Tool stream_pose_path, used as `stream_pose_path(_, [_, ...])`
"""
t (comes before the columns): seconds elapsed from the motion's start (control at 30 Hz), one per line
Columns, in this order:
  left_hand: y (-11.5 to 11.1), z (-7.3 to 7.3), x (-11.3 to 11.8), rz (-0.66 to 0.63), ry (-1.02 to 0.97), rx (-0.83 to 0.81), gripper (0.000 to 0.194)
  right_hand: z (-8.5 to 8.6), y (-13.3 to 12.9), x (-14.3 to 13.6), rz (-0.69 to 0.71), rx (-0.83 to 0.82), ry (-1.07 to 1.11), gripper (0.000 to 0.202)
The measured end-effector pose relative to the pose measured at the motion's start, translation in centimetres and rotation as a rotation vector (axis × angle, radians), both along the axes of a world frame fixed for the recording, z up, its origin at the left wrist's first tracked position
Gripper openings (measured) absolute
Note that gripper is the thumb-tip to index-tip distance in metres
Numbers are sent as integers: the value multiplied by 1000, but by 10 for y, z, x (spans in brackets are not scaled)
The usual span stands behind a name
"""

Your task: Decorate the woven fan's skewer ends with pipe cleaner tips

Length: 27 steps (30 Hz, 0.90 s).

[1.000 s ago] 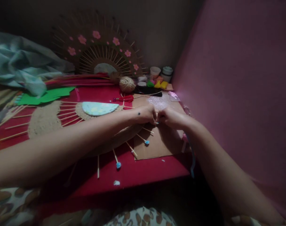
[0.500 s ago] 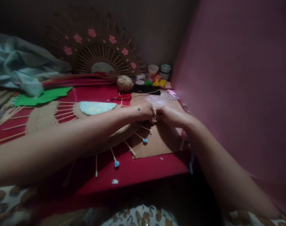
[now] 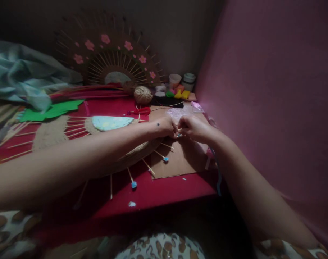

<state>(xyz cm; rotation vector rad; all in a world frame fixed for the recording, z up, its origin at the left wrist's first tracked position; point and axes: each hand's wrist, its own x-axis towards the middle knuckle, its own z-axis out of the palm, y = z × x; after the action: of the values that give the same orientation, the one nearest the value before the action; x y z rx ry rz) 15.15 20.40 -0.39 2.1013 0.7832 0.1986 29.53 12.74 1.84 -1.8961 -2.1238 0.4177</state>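
Note:
My left hand (image 3: pixel 168 127) and my right hand (image 3: pixel 192 128) meet above the cardboard (image 3: pixel 169 167), fingers closed. A small blue piece (image 3: pixel 179 135) shows between their fingertips; which hand grips it is hard to tell. Under my left forearm lies a woven fan-shaped piece (image 3: pixel 49 135) with thin sticks around it and a pale blue half-round centre (image 3: pixel 111 123). Blue pieces sit on some stick ends, one at the cardboard (image 3: pixel 166 159) and one over the red cloth (image 3: pixel 133 184).
Behind stands a larger fan (image 3: pixel 117 46) with pink flowers. A twine ball (image 3: pixel 142 94), cups (image 3: pixel 175 80) and coloured clay packs (image 3: pixel 185 94) line the back. Green sheets (image 3: pixel 52 110) and a grey-blue cloth (image 3: pixel 26 72) lie left. A pink wall (image 3: pixel 274 90) rises at right.
The fingers of my right hand have loosened and shifted slightly, and the small blue piece now shows between the hands. My left hand has barely moved.

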Motion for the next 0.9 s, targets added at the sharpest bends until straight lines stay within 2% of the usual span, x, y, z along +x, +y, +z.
stream_pose_path(0.17, [-2, -5, 0, 25, 42, 15, 6, -4, -9, -2, -82, -71, -25, 10])
stream_pose_path(0.47, [-4, -5, 2, 38, 52, 55, 6, 2, -24, -22, -268, 50, -19, 12])
stream_pose_path(0.57, [-4, -6, 3, 56, 46, 52, 4, 0, -29, -24, -381, -30, 179, 11])
stream_pose_path(0.7, [-3, -6, 2, 59, 26, 40, 5, -8, -34, -27, -522, -150, 605, 17])
stream_pose_path(0.8, [-2, -6, 1, 57, 2, 36, 6, -14, -35, -29, -556, -183, 846, 18])
stream_pose_path(0.9, [-2, -4, -1, 54, -24, 18, 9, -15, -33, -30, -554, -246, 938, 19])
